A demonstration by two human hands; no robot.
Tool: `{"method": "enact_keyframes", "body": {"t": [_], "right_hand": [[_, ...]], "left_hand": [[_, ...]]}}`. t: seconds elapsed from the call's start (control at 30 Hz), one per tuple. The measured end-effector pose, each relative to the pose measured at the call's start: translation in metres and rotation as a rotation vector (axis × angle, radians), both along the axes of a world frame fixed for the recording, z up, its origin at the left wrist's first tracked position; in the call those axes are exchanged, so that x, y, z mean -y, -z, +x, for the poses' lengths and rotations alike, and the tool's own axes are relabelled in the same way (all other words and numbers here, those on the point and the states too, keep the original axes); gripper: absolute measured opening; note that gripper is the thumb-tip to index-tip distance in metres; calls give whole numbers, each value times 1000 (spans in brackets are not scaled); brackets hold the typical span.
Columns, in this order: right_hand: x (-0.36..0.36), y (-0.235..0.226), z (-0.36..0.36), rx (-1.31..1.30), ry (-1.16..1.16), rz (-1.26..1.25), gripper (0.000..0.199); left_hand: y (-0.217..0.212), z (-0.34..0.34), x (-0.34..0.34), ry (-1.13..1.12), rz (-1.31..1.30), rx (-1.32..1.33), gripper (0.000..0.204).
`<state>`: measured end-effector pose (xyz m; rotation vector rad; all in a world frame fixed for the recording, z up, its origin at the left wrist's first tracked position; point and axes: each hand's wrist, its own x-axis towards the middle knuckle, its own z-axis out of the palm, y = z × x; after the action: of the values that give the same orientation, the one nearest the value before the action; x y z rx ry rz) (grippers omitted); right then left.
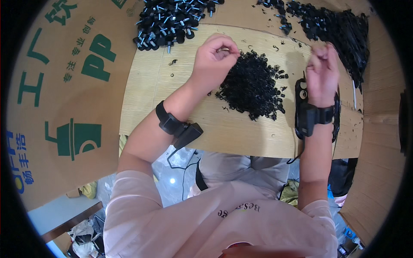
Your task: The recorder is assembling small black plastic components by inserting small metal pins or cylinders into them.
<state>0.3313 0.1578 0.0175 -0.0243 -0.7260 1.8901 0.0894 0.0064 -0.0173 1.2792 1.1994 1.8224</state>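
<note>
My left hand (pixel 216 56) hovers at the upper left edge of a heap of small black curled pieces (pixel 249 92) on the wooden board. Its fingers are curled and the fingertips pressed together; anything between them is too small to make out. My right hand (pixel 322 73) is raised to the right of the heap, near a pile of black strips (pixel 346 36). Motion smears its fingers, so their grip cannot be read. Beneath the right wrist lies a black object with round holes (pixel 303 92), partly hidden by the forearm.
Black knobs with metal bolts (pixel 170 26) are piled at the back left, with more black parts (pixel 301 15) at the back right. Loose bits are scattered over the board (pixel 148 99). Cardboard walls (pixel 64 86) rise at both sides. Black bands with cabled devices (pixel 174 124) circle both forearms.
</note>
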Motion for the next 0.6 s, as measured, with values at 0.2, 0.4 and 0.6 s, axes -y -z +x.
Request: {"method": "enact_keyframes", "body": {"t": [0.2, 0.4, 0.6], "right_hand": [[41, -13, -31, -117, -207, -3, 8], [75, -18, -44, -151, -363, 5, 8], [89, -12, -52, -160, -500, 37, 8]], "left_hand": [[-3, 15, 10, 178, 62, -19, 32], [-12, 40, 19, 362, -16, -200, 54], [-17, 36, 24, 394, -92, -328, 33]]}}
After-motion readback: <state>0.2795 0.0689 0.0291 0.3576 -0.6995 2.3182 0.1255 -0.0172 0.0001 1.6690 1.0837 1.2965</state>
